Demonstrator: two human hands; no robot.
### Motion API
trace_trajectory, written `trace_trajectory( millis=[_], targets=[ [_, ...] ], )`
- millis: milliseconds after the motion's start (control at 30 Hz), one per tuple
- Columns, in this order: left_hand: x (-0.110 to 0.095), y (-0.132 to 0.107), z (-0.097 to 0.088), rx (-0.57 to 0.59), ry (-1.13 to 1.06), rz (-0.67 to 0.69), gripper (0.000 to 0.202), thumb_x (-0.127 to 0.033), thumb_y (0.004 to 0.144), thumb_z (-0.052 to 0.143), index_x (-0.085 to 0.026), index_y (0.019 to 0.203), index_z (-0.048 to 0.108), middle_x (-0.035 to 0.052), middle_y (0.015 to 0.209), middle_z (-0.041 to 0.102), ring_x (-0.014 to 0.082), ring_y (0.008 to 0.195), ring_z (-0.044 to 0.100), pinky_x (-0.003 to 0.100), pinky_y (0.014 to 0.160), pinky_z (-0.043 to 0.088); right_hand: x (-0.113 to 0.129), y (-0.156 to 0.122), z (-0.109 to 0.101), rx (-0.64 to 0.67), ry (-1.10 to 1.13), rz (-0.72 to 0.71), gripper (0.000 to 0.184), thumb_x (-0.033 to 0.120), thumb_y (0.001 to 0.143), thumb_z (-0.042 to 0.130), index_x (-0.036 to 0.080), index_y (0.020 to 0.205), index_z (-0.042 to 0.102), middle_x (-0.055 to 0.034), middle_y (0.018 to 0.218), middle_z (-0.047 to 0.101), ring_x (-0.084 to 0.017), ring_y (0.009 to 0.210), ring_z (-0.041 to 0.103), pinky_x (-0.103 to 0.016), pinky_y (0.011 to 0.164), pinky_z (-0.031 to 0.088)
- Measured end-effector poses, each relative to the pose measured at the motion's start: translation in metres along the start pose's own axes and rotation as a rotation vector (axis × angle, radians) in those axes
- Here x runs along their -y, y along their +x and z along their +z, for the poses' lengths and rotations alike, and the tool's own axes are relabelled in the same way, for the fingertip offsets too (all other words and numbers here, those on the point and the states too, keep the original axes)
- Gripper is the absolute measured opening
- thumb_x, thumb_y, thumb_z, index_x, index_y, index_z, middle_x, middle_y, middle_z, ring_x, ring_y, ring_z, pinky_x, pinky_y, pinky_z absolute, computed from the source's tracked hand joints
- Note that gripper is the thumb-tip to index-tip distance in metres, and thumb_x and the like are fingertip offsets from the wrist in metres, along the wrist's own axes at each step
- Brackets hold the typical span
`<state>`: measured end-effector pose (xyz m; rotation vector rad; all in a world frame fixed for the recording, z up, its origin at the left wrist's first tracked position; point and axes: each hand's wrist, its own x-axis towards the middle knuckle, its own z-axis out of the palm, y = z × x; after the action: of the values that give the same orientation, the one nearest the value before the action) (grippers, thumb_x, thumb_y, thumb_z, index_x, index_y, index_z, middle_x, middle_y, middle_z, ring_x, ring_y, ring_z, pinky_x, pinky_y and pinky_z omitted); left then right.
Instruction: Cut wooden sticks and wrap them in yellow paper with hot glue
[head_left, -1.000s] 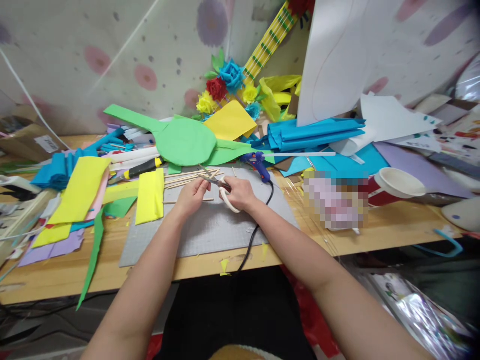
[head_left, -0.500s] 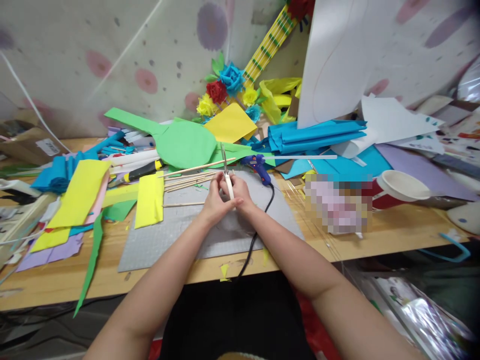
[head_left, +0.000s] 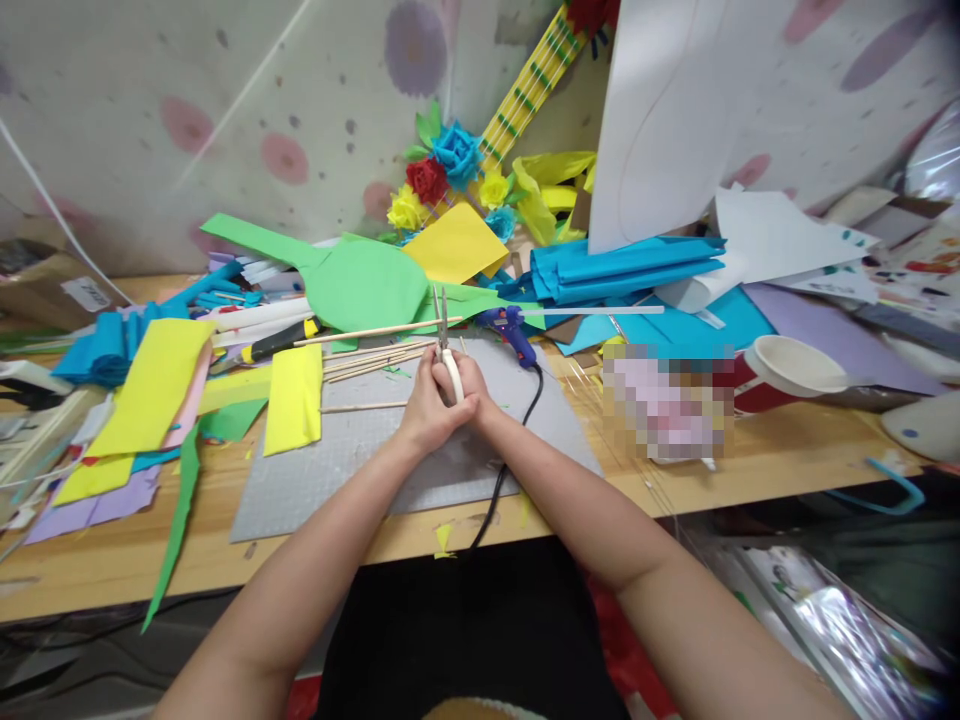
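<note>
At far left, a cardboard box [head_left: 52,295] stands at the rear of the desk [head_left: 214,562]. Forward of it, yellow sheets [head_left: 154,385] overlap purple paper [head_left: 101,508]. A green strip [head_left: 172,545] overhangs the front edge. A yellow packet [head_left: 295,400] covers part of the grey mat [head_left: 300,490], whose front-left corner lies near that edge. Thin sticks [head_left: 375,360] lie right of the packet; a green paper shape [head_left: 367,285] bounds the area behind them. A longer stick [head_left: 356,334] reaches the blades of the scissors; whether it passes between them cannot be determined.

At centre, above the mat, the left grip [head_left: 431,412] and right grip [head_left: 471,378] are together, clasped around the scissors [head_left: 452,378]; blades point rearward, tips slightly apart. Visible mat surface extends below both wrists, between the forearms.

To the right, a blue glue gun [head_left: 517,338] sits close by; its black cable [head_left: 517,435] crosses the mat and the front edge, limiting that side. Farther right, beyond bare wood and a pixelated object [head_left: 667,405], stands a red-and-white cup [head_left: 776,378], well apart from both grips.
</note>
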<state>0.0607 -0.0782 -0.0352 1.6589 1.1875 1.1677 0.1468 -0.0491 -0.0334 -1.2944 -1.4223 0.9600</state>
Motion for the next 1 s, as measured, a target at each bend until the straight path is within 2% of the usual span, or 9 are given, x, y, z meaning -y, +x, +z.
trace_trajectory(
  millis=[200, 467, 633, 733, 800, 867, 933, 1000],
  targets=[
    [0.0, 0.001, 0.0, 0.028, -0.006, 0.014, 0.095, -0.038, 0.054, 0.07, -0.013, 0.135, 0.026, 0.0175, 0.137, 0.035, 0.0309, 0.127, 0.034, 0.044, 0.103, 0.032, 0.0, 0.0, -0.001, -0.03, 0.002, -0.006, 0.017, 0.031, 0.061, 0.043, 0.017, 0.065, 0.051, 0.0016, 0.061, 0.051, -0.011, 0.057, 0.047, -0.022, 0.052, 0.037],
    [0.005, 0.0, -0.002, 0.044, 0.007, 0.043, 0.095, -0.042, 0.056, 0.069, -0.017, 0.134, 0.023, 0.0169, 0.135, 0.037, 0.0303, 0.123, 0.039, 0.045, 0.099, 0.036, -0.001, -0.002, -0.001, -0.005, 0.003, 0.009, 0.019, 0.029, 0.062, 0.044, 0.017, 0.07, 0.056, 0.0007, 0.065, 0.057, -0.012, 0.058, 0.051, -0.021, 0.053, 0.04],
    [0.006, 0.002, 0.0, 0.062, 0.025, 0.059, 0.094, -0.044, 0.057, 0.069, -0.016, 0.134, 0.024, 0.0184, 0.136, 0.035, 0.0289, 0.12, 0.042, 0.042, 0.095, 0.04, 0.004, 0.0, -0.008, 0.007, -0.129, -0.002, 0.02, 0.028, 0.065, 0.046, 0.018, 0.075, 0.06, 0.0001, 0.07, 0.061, -0.013, 0.064, 0.054, -0.023, 0.059, 0.042],
    [0.002, 0.003, -0.006, 0.047, 0.145, 0.138, 0.081, -0.045, 0.063, 0.065, -0.017, 0.131, 0.031, 0.0155, 0.131, 0.043, 0.0259, 0.114, 0.048, 0.038, 0.091, 0.042, 0.004, 0.003, -0.018, 0.018, -0.298, 0.041, 0.023, 0.032, 0.068, 0.047, 0.019, 0.081, 0.06, -0.0012, 0.074, 0.063, -0.015, 0.068, 0.056, -0.025, 0.063, 0.042],
    [-0.001, 0.005, -0.018, -0.055, 0.229, 0.25, 0.058, -0.042, 0.074, 0.056, -0.019, 0.124, 0.039, 0.0117, 0.121, 0.052, 0.0213, 0.105, 0.053, 0.034, 0.085, 0.044, 0.005, 0.004, -0.025, 0.008, -0.452, 0.072, 0.026, 0.036, 0.07, 0.047, 0.02, 0.085, 0.06, -0.0029, 0.077, 0.063, -0.018, 0.072, 0.057, -0.027, 0.065, 0.042],
    [-0.003, 0.008, -0.032, -0.268, 0.32, 0.343, 0.037, -0.037, 0.083, 0.044, -0.018, 0.114, 0.047, 0.01, 0.109, 0.057, 0.0186, 0.097, 0.055, 0.033, 0.082, 0.044, 0.008, 0.004, -0.031, 0.005, -0.6, 0.06, 0.028, 0.04, 0.071, 0.048, 0.02, 0.085, 0.059, -0.0048, 0.081, 0.064, -0.02, 0.075, 0.057, -0.029, 0.066, 0.041],
    [-0.004, 0.013, -0.045, -0.463, 0.466, 0.403, 0.03, -0.035, 0.083, 0.044, -0.016, 0.105, 0.053, 0.0114, 0.105, 0.058, 0.0208, 0.102, 0.052, 0.036, 0.089, 0.04, 0.011, 0.001, -0.033, 0.032, -0.705, 0.015, 0.027, 0.041, 0.071, 0.048, 0.02, 0.084, 0.059, -0.0055, 0.082, 0.064, -0.021, 0.076, 0.057, -0.029, 0.065, 0.039],
    [-0.003, 0.017, -0.052, -0.524, 0.592, 0.425, 0.03, -0.034, 0.081, 0.047, -0.014, 0.102, 0.054, 0.0132, 0.105, 0.058, 0.0231, 0.106, 0.049, 0.038, 0.092, 0.036, 0.014, -0.002, -0.033, 0.09, -0.76, -0.04, 0.026, 0.042, 0.071, 0.049, 0.021, 0.083, 0.058, -0.0049, 0.082, 0.064, -0.02, 0.075, 0.056, -0.027, 0.063, 0.037]
  ],
)
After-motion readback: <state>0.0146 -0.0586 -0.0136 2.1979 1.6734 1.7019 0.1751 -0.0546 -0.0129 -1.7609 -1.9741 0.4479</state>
